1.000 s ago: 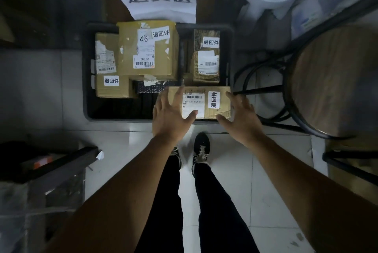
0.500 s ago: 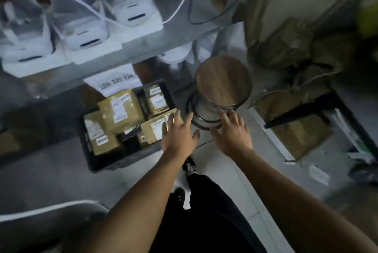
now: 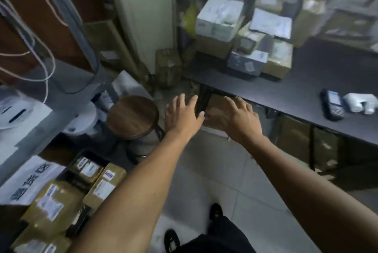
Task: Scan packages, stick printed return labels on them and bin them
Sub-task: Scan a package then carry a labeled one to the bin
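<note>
Now both hands, left (image 3: 182, 116) and right (image 3: 237, 118), hang spread and empty midair between the bin (image 3: 81, 158) of labelled parcels (image 3: 102, 188) low left and unscanned parcels (image 3: 245, 33) piled on the tabletop (image 3: 286, 93), probably reaching for the next one.

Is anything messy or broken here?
Nothing looks broken. The parcels on the black table are heaped unevenly, some tilted. Both hands, left hand and right hand, are empty and held out open.

Parcel depot back room: labelled cardboard parcels (image 3: 243, 33) piled on counter (image 3: 286, 93), handheld scanner (image 3: 331, 107), returns bin (image 3: 81, 158).
</note>
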